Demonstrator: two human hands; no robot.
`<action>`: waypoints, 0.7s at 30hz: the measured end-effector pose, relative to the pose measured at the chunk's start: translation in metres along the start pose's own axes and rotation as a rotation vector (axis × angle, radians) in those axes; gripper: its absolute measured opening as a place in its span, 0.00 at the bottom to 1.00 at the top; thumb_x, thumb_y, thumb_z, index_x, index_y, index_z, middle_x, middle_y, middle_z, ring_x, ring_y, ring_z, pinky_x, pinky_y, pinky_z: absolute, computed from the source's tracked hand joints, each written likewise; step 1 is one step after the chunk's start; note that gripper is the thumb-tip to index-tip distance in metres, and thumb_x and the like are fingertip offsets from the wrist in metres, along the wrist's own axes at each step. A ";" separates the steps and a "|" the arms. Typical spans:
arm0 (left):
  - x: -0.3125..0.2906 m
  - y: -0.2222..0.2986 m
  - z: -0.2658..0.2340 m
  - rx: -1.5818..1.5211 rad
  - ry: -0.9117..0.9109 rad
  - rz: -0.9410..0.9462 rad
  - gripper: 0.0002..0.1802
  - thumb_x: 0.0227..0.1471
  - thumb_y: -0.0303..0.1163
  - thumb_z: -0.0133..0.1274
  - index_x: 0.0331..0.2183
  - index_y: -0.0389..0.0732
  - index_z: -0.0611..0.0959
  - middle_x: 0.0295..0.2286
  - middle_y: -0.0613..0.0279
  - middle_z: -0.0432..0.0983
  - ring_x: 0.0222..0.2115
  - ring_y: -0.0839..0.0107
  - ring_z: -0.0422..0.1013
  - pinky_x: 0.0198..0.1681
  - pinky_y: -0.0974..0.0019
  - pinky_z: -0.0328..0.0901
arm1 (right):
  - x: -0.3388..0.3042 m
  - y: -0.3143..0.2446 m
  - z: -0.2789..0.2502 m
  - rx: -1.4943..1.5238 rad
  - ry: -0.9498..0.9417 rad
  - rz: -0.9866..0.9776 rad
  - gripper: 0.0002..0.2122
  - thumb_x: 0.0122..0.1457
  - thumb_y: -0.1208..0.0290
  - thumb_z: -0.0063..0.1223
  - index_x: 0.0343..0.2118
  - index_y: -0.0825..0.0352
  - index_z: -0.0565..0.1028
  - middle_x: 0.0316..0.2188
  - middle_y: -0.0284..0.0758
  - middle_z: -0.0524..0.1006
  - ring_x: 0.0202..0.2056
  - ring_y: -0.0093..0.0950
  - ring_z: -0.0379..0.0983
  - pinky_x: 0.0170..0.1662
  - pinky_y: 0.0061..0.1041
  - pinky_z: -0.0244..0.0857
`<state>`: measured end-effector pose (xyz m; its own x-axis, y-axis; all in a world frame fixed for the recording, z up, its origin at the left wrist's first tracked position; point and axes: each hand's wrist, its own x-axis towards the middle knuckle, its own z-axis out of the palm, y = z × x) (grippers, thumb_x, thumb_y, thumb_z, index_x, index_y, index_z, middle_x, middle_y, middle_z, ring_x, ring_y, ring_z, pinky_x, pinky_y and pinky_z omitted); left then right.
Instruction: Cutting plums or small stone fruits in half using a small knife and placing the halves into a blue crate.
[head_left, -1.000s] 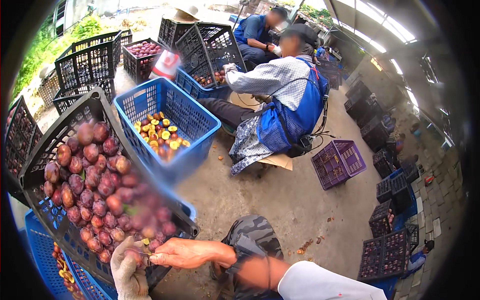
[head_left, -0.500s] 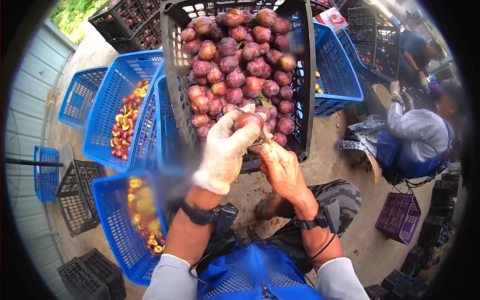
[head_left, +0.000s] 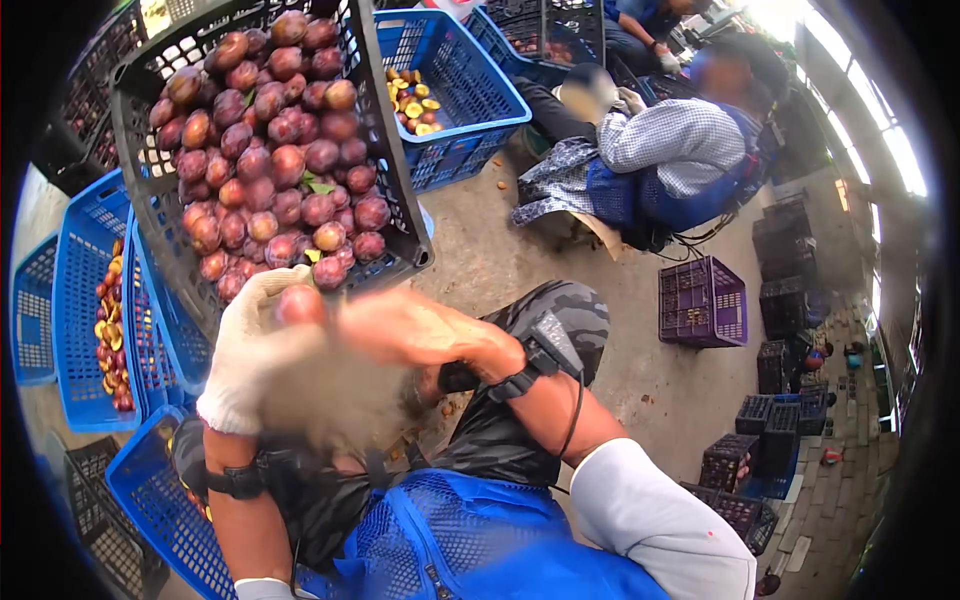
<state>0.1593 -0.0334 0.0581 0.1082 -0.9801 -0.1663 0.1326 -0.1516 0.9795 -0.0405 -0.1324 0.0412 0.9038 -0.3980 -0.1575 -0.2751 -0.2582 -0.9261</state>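
Observation:
My left hand (head_left: 240, 350), in a pale knit glove, is closed round a reddish plum (head_left: 299, 305) just in front of the black crate. Against that plum, my bare right hand (head_left: 415, 328) is curled and blurred by motion. A small dark shape shows between its fingers and the fruit, too smeared to name. The tilted black crate (head_left: 408, 262) holds a heap of whole plums (head_left: 262, 165) with a few green leaves. A large blur covers the area below both hands.
Cut plum halves (head_left: 112, 330) lie in a blue basket at left; more blue baskets (head_left: 165, 500) stand near my left arm. Beyond the crate is another blue basket (head_left: 455, 165). A co-worker in checked sleeves (head_left: 665, 140) sits at right, near a purple crate (head_left: 712, 300).
The view has swung right, so the crate and hands appear farther left. My right hand has turned across the plum and blurred. The plum stays in my left hand.

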 end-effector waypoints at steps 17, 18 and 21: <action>-0.027 -0.001 -0.018 0.029 -0.101 -0.087 0.30 0.37 0.21 0.64 0.46 0.31 0.74 0.41 0.61 0.73 0.44 0.74 0.68 0.50 0.67 0.62 | -0.002 -0.027 0.005 -0.256 -0.102 0.107 0.19 0.63 0.59 0.41 0.26 0.72 0.69 0.20 0.48 0.68 0.25 0.49 0.65 0.30 0.38 0.60; -0.026 -0.006 -0.017 0.022 -0.116 -0.060 0.30 0.36 0.21 0.64 0.46 0.31 0.75 0.41 0.61 0.73 0.44 0.74 0.68 0.50 0.67 0.62 | -0.003 -0.027 0.003 -0.283 -0.103 0.062 0.19 0.64 0.58 0.41 0.26 0.72 0.69 0.20 0.48 0.68 0.24 0.48 0.64 0.29 0.38 0.59; -0.023 -0.008 -0.014 0.004 -0.157 -0.044 0.32 0.35 0.21 0.65 0.46 0.31 0.75 0.42 0.61 0.73 0.45 0.74 0.67 0.51 0.67 0.62 | -0.009 -0.017 -0.002 -0.290 -0.102 -0.015 0.19 0.64 0.58 0.41 0.26 0.71 0.69 0.17 0.43 0.65 0.21 0.40 0.61 0.27 0.36 0.58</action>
<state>0.1697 -0.0077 0.0526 -0.0525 -0.9804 -0.1897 0.1296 -0.1951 0.9722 -0.0444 -0.1265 0.0590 0.9328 -0.3053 -0.1914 -0.3299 -0.5096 -0.7947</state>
